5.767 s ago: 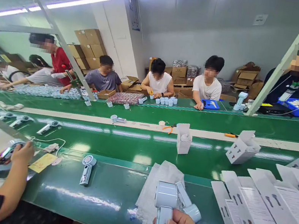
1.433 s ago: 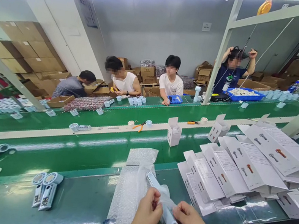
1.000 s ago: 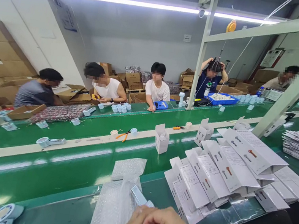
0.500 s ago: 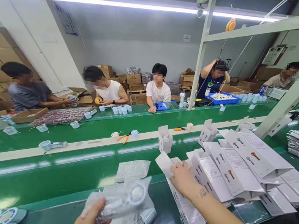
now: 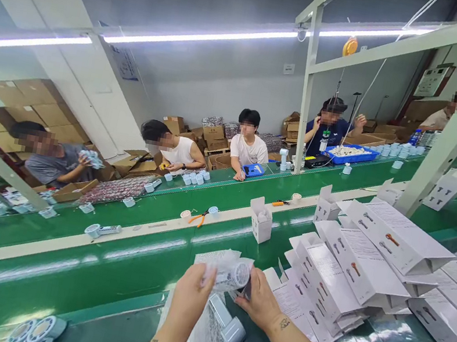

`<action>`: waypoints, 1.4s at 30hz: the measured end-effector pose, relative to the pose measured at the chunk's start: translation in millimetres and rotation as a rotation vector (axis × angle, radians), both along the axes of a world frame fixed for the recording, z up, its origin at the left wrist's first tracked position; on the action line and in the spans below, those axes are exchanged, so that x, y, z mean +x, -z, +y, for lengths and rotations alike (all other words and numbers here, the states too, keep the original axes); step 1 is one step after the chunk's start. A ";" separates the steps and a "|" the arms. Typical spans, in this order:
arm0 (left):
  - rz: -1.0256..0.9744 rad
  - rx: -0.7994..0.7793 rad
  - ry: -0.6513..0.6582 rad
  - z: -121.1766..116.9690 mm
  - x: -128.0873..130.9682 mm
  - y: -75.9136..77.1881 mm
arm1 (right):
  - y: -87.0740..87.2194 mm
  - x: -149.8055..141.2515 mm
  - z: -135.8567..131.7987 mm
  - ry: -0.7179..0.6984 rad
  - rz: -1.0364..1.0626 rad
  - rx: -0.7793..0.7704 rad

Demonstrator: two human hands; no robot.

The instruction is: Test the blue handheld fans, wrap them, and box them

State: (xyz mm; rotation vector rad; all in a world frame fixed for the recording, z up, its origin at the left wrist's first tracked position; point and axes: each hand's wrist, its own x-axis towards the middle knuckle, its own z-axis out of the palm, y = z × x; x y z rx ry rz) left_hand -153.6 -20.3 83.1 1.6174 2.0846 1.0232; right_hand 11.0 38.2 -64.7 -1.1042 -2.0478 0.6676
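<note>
Left hand [image 5: 193, 290]: fingers closed around the handle end of 1 handheld fan [image 5: 240, 274] in clear bubble wrap; wrap bunches under the grip. Fan is held in the air above the near bench [image 5: 113, 324], round head toward the right hand [image 5: 261, 303].

Right hand: partly curled, fingertips at the fan's head; cannot tell whether it grips the fan, a carton edge, or both.

Below the hands: bubble-wrap sheets [image 5: 190, 338], with 1 bare light-blue fan [image 5: 233, 332] lying at their right edge. Right of the right hand: a heap of white printed cartons [image 5: 374, 250], overlapping and tilted. Lower left: 2 more fans [image 5: 47, 329], side by side, touching.

Beyond: 1 open carton [image 5: 262, 225] upright on the green belt [image 5: 150, 263]; orange-handled pliers [image 5: 201, 217] and another fan [image 5: 103, 230] along the pale strip [image 5: 153, 222]. Across the line, a person in a white T-shirt [image 5: 250, 148] sits by a blue tray [image 5: 253, 170].
</note>
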 end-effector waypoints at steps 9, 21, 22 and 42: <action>0.796 -0.353 0.251 48.4 74.0 -42.3 | 17.9 4.4 3.7 0.025 0.084 -0.012; 0.850 -0.292 0.147 46.2 80.5 -27.1 | 24.8 4.6 -2.9 0.053 0.172 -0.017; 0.846 -0.299 0.144 46.6 80.8 -25.0 | 22.5 5.6 -3.5 0.061 0.179 -0.024; 0.745 -0.218 0.597 30.0 52.5 27.4 | 17.6 10.1 5.9 -0.160 0.288 -0.330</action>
